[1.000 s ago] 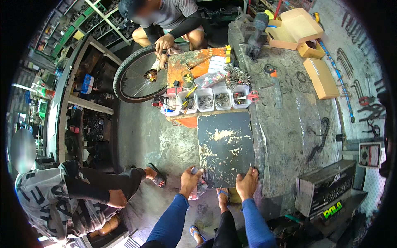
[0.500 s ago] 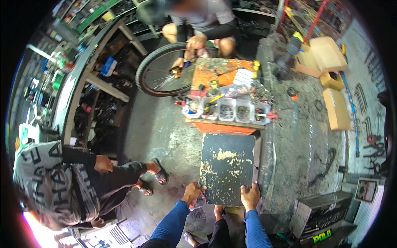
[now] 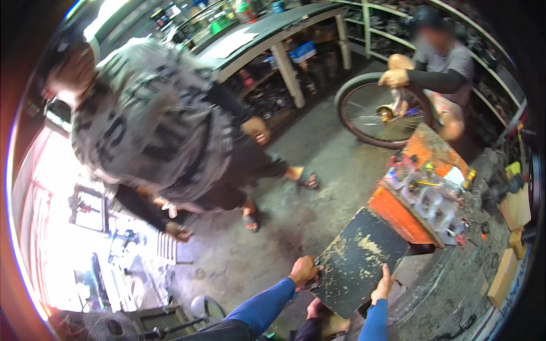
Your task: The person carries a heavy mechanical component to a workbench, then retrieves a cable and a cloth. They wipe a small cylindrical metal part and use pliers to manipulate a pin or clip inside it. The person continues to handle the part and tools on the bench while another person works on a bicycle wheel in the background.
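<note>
Left hand [image 3: 305,271] and right hand [image 3: 382,286] were clamped on opposite edges of a dark panel [image 3: 355,264], just before the near edge of a small orange tabletop [image 3: 433,146]; whether panel and tabletop touched could not be told. Clear plastic bins [image 3: 427,201] lined that edge, and a spoked wheel [image 3: 386,115] stood by its far left corner, a crouching person's hand [image 3: 394,78] on it. Another person [image 3: 165,125] stood at the left. Flat and rectangular, the panel wore a black surface chipped to pale, rough-looking patches. Stained grey floor [image 3: 227,256] spread below, loaded shelves [image 3: 365,27] behind.
</note>
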Action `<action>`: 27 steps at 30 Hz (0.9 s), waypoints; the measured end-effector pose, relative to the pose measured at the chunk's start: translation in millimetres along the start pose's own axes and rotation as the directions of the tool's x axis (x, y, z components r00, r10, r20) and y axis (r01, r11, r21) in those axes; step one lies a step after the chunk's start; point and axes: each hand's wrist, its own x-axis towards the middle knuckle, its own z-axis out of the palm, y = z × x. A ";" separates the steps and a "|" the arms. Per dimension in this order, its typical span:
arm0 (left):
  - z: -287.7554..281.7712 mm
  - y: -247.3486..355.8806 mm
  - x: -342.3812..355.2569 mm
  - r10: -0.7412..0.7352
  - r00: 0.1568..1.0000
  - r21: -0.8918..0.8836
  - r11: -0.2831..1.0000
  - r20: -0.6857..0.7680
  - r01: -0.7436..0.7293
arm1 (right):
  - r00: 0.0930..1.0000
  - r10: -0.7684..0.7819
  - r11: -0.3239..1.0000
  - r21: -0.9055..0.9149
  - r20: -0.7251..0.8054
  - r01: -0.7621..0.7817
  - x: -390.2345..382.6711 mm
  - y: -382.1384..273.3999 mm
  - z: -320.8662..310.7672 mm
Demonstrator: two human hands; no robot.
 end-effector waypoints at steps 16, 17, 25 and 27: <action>-158.4 -154.7 -221.2 -0.206 0.947 -0.101 0.977 -0.245 0.187 | 0.811 0.329 0.934 -0.041 0.484 -0.355 -212.3 96.6 104.4; -173.2 -172.0 -225.6 -0.222 0.944 -0.101 0.974 -0.244 0.203 | 0.802 0.331 0.935 -0.057 0.497 -0.350 -228.7 103.9 122.1; -294.4 -366.3 -186.7 -0.095 0.934 -0.225 0.974 -0.344 0.017 | 0.935 0.194 0.939 -0.332 0.298 -0.089 -328.5 186.5 306.1; -343.7 -397.6 -160.6 -0.092 0.922 -0.096 0.994 -0.375 0.060 | 0.902 0.171 0.966 -0.247 0.397 -0.075 -337.0 216.4 366.1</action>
